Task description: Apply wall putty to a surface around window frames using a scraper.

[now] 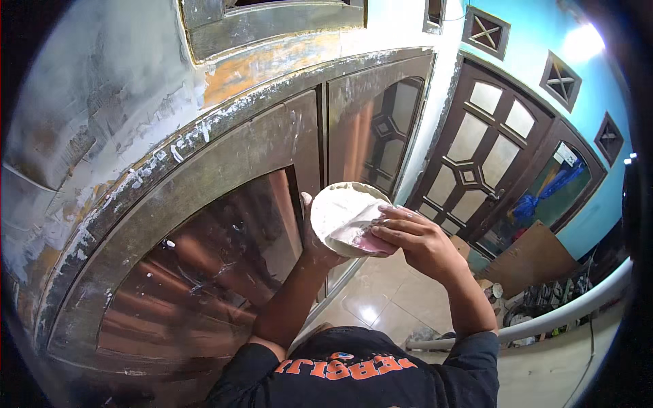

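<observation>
In front of my chest, my left hand (315, 239) supports a round, pale bowl (328, 247) from its left side and underneath. White paste (343, 207), like wall filler, fills much of the bowl. My right hand (423, 239) reaches over the bowl's right edge, its fingers closed on a flat pinkish scraper (371, 243). The scraper lies against the paste inside the bowl, and white smears cover part of it. My right thumb and most of my left fingers are hidden by the bowl.
A dark wooden window frame (204, 146) spotted with white runs along my left, below a patchy, scraped wall (129, 81). At the right stand a brown panelled door (469, 143), a leaning brown board (530, 258) and a pale curved rail (571, 309). Shiny tiles (381, 292) cover the floor.
</observation>
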Demonstrator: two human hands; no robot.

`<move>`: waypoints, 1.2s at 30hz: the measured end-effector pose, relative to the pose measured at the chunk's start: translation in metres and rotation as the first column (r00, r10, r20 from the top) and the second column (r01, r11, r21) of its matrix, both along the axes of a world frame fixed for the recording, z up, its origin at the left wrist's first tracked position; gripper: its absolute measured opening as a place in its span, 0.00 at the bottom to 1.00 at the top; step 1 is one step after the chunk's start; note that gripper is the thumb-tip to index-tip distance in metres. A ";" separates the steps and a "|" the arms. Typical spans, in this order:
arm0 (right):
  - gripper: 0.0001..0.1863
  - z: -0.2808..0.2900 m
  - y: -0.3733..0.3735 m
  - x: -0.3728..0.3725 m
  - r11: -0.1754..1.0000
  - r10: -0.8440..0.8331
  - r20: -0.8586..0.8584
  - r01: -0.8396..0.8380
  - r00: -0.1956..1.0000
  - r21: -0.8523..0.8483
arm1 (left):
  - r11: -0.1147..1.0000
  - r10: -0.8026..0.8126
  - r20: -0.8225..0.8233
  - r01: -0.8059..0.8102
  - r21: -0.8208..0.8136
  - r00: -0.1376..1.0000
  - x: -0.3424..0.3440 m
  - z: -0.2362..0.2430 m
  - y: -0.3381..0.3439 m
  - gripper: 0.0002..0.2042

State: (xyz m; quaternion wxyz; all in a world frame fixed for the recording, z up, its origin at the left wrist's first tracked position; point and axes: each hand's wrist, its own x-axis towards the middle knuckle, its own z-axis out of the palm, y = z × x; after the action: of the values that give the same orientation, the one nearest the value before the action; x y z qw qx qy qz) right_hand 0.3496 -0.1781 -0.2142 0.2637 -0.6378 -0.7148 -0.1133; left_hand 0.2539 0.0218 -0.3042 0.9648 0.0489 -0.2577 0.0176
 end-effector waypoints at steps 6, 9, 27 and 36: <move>0.30 0.004 0.004 -0.007 0.998 0.035 0.018 -0.036 0.999 0.048 | 0.999 -0.033 0.042 0.033 0.001 0.999 -0.004 -0.005 0.011 0.56; 0.30 0.005 0.006 -0.012 0.998 0.053 0.030 -0.054 0.998 0.035 | 1.000 0.009 -0.004 -0.008 0.016 1.000 -0.010 -0.004 0.012 0.54; 0.31 0.003 0.014 -0.024 0.998 0.046 0.044 -0.048 0.998 0.038 | 0.997 0.074 -0.045 -0.075 -0.010 0.996 -0.030 0.003 0.011 0.49; 0.27 0.025 0.011 -0.025 0.988 0.074 -0.104 -0.059 0.992 0.144 | 0.999 0.034 0.065 -0.036 0.023 0.997 -0.025 0.007 0.013 0.56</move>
State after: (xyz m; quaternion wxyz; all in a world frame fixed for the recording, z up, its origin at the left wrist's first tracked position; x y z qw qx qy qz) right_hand 0.3248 -0.1674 -0.1896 0.3502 -0.5986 -0.7105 -0.1197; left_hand 0.2290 0.0345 -0.2969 0.9550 0.0643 -0.2878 0.0331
